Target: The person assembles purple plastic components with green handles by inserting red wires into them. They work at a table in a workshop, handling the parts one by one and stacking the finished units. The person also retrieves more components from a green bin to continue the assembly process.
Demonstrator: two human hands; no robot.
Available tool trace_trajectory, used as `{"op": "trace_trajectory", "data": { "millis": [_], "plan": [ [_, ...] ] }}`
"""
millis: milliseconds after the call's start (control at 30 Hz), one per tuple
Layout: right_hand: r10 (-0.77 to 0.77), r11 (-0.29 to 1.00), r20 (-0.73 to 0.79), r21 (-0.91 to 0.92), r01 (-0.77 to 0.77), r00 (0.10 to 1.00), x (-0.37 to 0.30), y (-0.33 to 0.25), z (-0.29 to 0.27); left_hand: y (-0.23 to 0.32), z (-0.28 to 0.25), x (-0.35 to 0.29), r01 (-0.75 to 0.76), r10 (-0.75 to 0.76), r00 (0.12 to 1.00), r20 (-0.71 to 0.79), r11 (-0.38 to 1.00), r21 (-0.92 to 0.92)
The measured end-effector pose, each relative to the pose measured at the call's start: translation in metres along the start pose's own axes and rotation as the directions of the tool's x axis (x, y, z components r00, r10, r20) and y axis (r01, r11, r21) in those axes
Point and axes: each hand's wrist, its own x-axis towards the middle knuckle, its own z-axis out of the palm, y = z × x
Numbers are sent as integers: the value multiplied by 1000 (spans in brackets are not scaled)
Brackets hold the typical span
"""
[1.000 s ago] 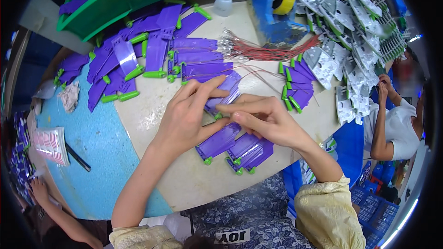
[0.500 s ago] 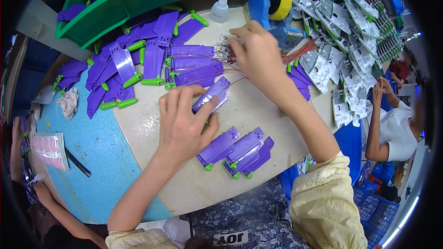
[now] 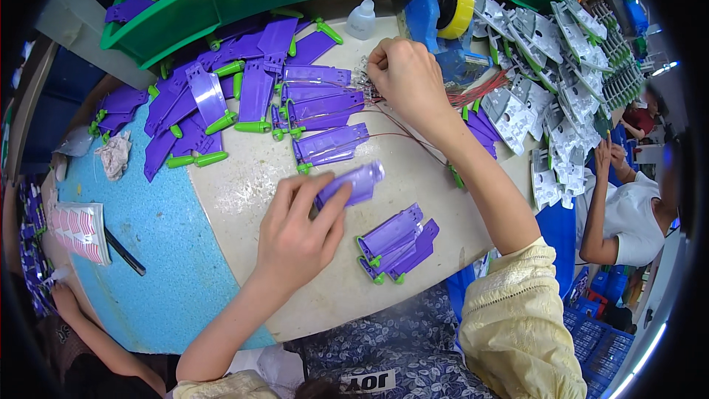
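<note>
My left hand [image 3: 299,229] is closed around a purple plastic wing-shaped piece [image 3: 353,183], blurred by motion and held above the table. Just beyond it lies a purple piece with a green tip [image 3: 332,144], a thin red wire running from it. My right hand [image 3: 410,81] has its fingers curled together at a cluster of small metal parts [image 3: 362,72] with thin wires. What those fingertips pinch, if anything, is hidden. Several wired purple pieces [image 3: 317,107] lie left of the right hand. A small group of purple pieces [image 3: 399,240] sits nearer to me.
A purple heap [image 3: 258,89] with green tips fills the far left, before a green bin [image 3: 244,0]. At the back stand a white nozzle bottle [image 3: 362,21] and a yellow tape roll [image 3: 454,4]. Grey-white plastic parts [image 3: 509,114] pile at right. Co-workers sit on both sides.
My left hand has let go of one purple piece, which now lies by the wired ones, and lifted another from the near group. My right hand stays near the metal cluster, fingers more curled.
</note>
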Motion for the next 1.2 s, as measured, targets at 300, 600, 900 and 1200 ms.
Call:
{"op": "trace_trajectory", "data": {
  "millis": [300,600,900,1200],
  "plan": [
    [-191,874,-413,343,346,891,-20,-31,-54,5,3,15,153,-153,988,10,987,-49],
    [-235,907,287,409,104,929,-95,-46,-36,-2,14,13,170,-172,985,33,890,-424],
    [-174,821,402,564,-93,899,-111,-36,-41,-4,16,15,278,-282,957,68,829,-486],
    [-144,795,388,593,-128,910,-114,-16,-37,-4,18,19,293,-301,952,64,823,-487]
  ]
}}
